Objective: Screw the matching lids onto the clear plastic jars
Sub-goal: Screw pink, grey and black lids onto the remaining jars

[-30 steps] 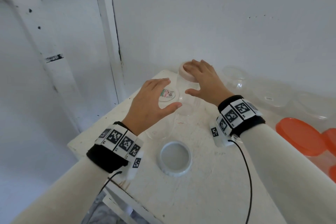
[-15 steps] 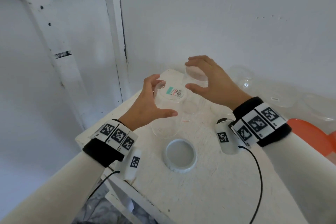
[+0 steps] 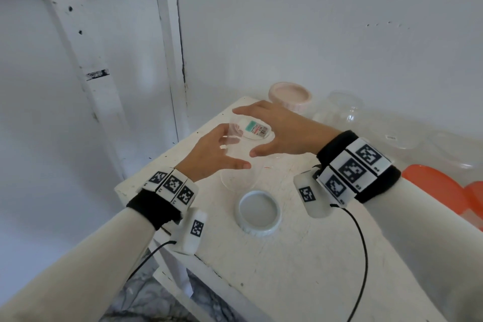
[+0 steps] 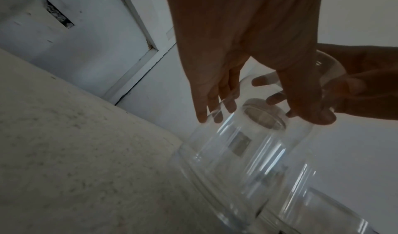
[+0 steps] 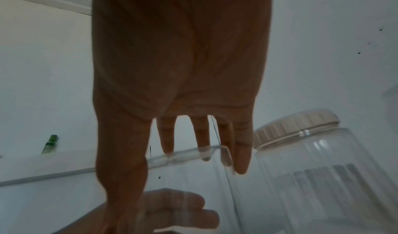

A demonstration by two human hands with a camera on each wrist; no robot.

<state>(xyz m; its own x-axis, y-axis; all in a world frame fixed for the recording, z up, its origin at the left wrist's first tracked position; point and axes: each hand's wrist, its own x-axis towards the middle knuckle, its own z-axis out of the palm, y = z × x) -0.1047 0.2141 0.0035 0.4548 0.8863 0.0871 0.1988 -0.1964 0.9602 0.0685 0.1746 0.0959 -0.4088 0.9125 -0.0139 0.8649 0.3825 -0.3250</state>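
white wall behind, my white surface (image 3: 300, 269) below. both my hands grasp the clear jar (image 3: 241, 154): left hand (image 3: 211, 154) round its side, right hand (image 3: 285, 133) over the labelled base. it stands mouth-down, long axis near upright, seemingly tilted. slick plastic could slip as i flip it. the blue-white lid (image 3: 258, 213) lies just beside.

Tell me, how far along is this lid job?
One jar at the back already wears its pink lid. Now the left hand and right hand hold an upside-down jar, mouth toward the table. Its likely lid, the white one, lies loose. More jars wait, unclear how many.
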